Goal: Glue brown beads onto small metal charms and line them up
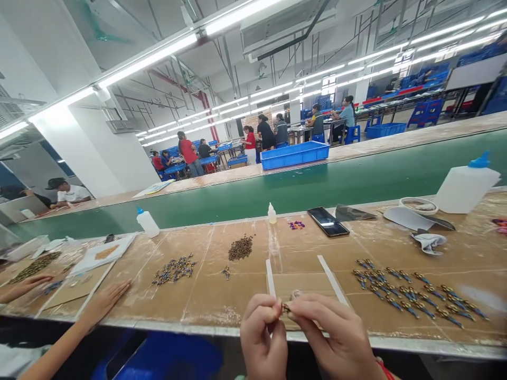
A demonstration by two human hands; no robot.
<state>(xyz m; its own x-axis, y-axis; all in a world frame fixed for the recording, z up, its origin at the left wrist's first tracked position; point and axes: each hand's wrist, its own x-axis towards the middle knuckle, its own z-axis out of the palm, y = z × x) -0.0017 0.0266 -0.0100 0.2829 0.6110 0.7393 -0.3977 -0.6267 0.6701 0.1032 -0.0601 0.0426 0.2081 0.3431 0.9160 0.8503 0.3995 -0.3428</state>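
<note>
My left hand (262, 338) and my right hand (336, 338) meet at the front edge of the cardboard-covered bench (237, 306), fingers pinched together on one small dark metal part (285, 307) between them. A heap of small brown parts (241, 248) lies ahead of my hands. To the right, several blue-and-gold pieces (412, 293) are laid out in rows. A loose scatter of similar pieces (174, 269) lies to the left. Two white strips (270, 277) (332, 279) lie just beyond my fingers.
A co-worker's hand (103, 301) rests flat on the bench at left, another hand (24, 287) further left. A phone (328, 221), small glue bottles (271, 213) (147, 221), a big white bottle (465, 184) and a green conveyor (317, 187) lie behind. A blue tray (295, 154) and people stand beyond.
</note>
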